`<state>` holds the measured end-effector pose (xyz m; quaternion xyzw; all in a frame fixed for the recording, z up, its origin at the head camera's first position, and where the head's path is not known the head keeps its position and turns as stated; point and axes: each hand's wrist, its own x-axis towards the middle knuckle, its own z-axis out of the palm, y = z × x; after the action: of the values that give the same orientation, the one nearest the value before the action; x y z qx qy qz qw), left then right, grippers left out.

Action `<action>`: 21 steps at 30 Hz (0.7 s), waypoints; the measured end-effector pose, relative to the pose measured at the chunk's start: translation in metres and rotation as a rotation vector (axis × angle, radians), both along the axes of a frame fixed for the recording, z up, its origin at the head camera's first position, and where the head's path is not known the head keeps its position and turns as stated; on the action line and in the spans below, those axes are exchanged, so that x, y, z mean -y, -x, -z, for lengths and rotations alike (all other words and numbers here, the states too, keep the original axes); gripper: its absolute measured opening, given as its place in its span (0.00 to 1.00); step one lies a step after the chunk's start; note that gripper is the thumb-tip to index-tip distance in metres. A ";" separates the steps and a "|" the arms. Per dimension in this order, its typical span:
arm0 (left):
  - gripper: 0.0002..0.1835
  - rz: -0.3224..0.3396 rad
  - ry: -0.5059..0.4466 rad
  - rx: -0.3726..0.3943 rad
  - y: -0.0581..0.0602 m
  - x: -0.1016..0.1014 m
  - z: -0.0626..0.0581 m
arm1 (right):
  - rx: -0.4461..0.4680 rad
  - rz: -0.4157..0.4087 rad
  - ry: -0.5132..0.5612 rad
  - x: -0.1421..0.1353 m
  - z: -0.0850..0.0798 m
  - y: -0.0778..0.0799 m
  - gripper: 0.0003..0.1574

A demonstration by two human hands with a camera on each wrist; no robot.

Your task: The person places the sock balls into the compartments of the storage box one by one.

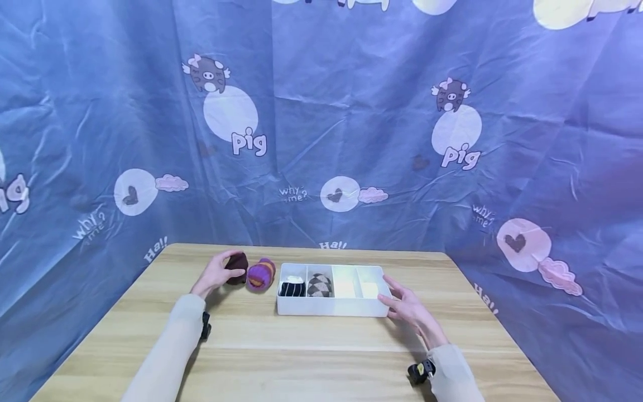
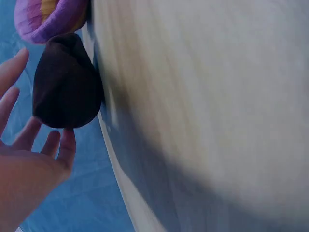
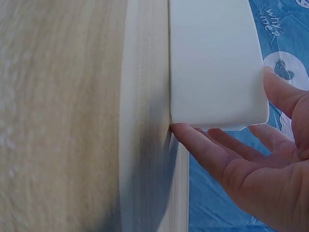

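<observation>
A dark brown rolled sock bundle [image 1: 236,268] sits at the far left of the table. My left hand [image 1: 219,272] is around its left side; in the left wrist view fingertips touch the brown bundle [image 2: 67,84], while other fingers stand apart from it. Beside it lies a purple and orange rolled sock bundle [image 1: 261,274]. To the right is a white divided box [image 1: 331,306]. Its leftmost compartment holds a black, white-striped sock bundle [image 1: 293,288], and the one beside it a brown argyle bundle [image 1: 319,286]. My right hand [image 1: 408,304] rests spread against the box's right end, fingertips touching it.
The wooden table [image 1: 301,363] reaches back to a blue printed curtain [image 1: 311,123], which also hangs along both sides. A dark strapped device [image 1: 421,371] sits on the right wrist, and another [image 1: 205,326] on the left.
</observation>
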<state>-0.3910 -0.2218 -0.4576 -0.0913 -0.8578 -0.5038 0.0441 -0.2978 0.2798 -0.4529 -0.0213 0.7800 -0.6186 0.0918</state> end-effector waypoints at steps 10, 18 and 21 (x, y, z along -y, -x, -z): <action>0.37 0.019 0.117 0.026 0.001 -0.005 0.006 | 0.004 0.001 0.015 0.002 0.002 0.000 0.47; 0.37 0.040 0.122 0.005 0.008 -0.003 0.009 | 0.004 0.003 -0.004 0.002 -0.001 0.000 0.46; 0.36 0.047 0.097 0.003 0.009 -0.002 0.011 | 0.000 0.008 -0.033 0.001 0.000 0.000 0.46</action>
<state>-0.4003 -0.2195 -0.4683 -0.1127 -0.8790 -0.4626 0.0265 -0.2978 0.2792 -0.4525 -0.0166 0.7902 -0.6060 0.0895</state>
